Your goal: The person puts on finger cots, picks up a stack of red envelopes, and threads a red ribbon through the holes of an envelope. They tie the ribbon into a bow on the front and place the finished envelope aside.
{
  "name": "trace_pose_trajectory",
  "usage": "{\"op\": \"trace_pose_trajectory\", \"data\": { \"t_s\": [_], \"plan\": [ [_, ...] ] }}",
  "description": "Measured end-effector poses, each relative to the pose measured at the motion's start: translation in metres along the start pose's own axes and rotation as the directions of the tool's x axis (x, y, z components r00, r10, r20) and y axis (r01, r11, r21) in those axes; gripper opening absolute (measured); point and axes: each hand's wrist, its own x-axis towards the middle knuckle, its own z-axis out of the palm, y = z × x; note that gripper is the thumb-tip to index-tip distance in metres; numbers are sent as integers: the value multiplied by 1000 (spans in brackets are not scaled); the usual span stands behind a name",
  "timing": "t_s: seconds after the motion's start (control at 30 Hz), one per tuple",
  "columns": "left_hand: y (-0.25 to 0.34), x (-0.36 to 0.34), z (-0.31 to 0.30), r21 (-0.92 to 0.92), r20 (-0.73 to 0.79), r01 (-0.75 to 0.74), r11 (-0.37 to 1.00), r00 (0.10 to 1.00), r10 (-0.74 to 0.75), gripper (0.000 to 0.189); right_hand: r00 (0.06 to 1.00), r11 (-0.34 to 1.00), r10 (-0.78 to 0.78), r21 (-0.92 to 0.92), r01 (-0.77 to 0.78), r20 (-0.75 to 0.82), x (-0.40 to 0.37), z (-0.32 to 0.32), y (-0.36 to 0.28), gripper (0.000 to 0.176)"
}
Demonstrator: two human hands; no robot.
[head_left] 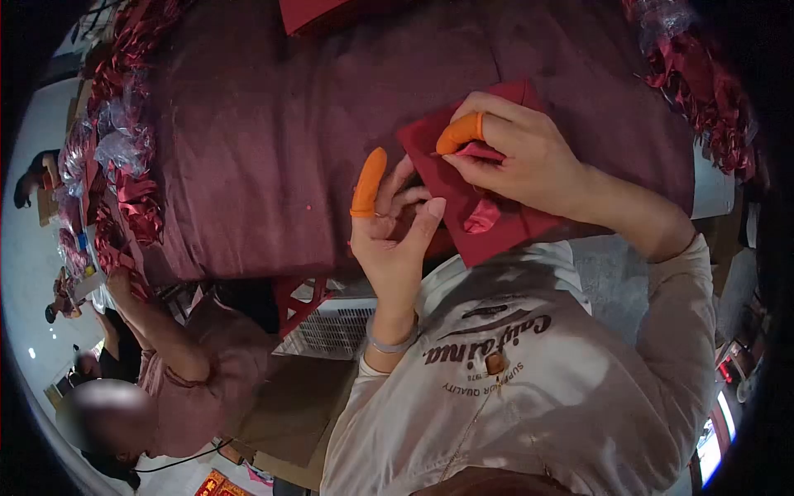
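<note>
A flat red box (514, 225), seemingly of card, lies tilted across the front edge of the cloth-covered table. My left hand (390, 231) grips its left edge, thumb tip on top and the bent fingers against the side. The index finger, in an orange finger cot, points up and away from the box. Over the box, my right hand (523, 155) pinches a strip of shiny red ribbon between thumb and index finger, which also wears an orange cot. A loose piece of red ribbon (481, 217) shows on the box's face below that hand.
A dark red cloth (273, 149) covers the table. Bundles of red ribbon in clear plastic (124, 157) line the left end, with another bundle (699, 87) at the right. Another red box (318, 12) sits at the far edge. At lower left, a co-worker (194, 372) reaches toward the ribbons.
</note>
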Motion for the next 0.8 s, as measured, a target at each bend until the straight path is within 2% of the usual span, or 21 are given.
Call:
{"op": "trace_pose_trajectory", "data": {
  "t_s": [0.1, 0.17, 0.2, 0.27, 0.3, 0.4, 0.43, 0.53, 0.57, 0.63, 0.67, 0.8],
  "plan": [
    [1, 1, 0, -5, -17, -1, 1000, 1000, 1, 65, 997, 1000, -2, -20, 3, 74, -1, -2, -3, 13],
    [1, 1, 0, -26, 17, -10, 1000, 1000, 10, 65, 992, 980, -99, -167, 112, 82, -3, -1, -4, 14],
    [0, -1, -1, -25, 13, -8, 1000, 1000, 9, 65, 991, 980, -100, -163, 112, 85, -5, -1, -6, 14],
    [1, 0, 0, 7, 2, -5, 1000, 1000, 5, 65, 961, 923, -229, -277, 266, 158, -5, -2, -9, 14],
    [2, 0, 1, 6, -2, -15, 1000, 1000, 15, 65, 958, 920, -239, -278, 276, 160, -3, -2, -11, 14],
    [3, -1, 3, 23, -22, 31, 999, 999, -30, 65, 975, 944, -84, -296, 144, 208, -1, 2, -15, 14],
    [2, 0, 2, 16, -8, 24, 1000, 1000, -24, 66, 980, 967, -23, -246, 72, 196, -2, 3, -12, 11],
    [3, -4, 2, 22, 9, 9, 1000, 1000, -9, 67, 979, 990, -4, -136, 32, 202, 4, -5, -13, 10],
    [3, -5, 3, 30, 10, -7, 1000, 1000, 6, 67, 970, 983, -16, -172, 59, 241, 4, -3, -12, 11],
    [3, -4, 5, 11, 11, -3, 1000, 1000, 3, 68, 952, 940, -157, -255, 226, 263, 0, -1, -15, 13],
    [3, -4, 5, -11, 8, 2, 1000, 1000, -2, 69, 943, 950, -130, -234, 206, 305, 0, -2, -21, 15],
    [2, -3, 2, -26, 12, 3, 1000, 1000, -3, 70, 956, 941, -132, -271, 205, 263, -3, 1, -18, 15]
  ]
}}
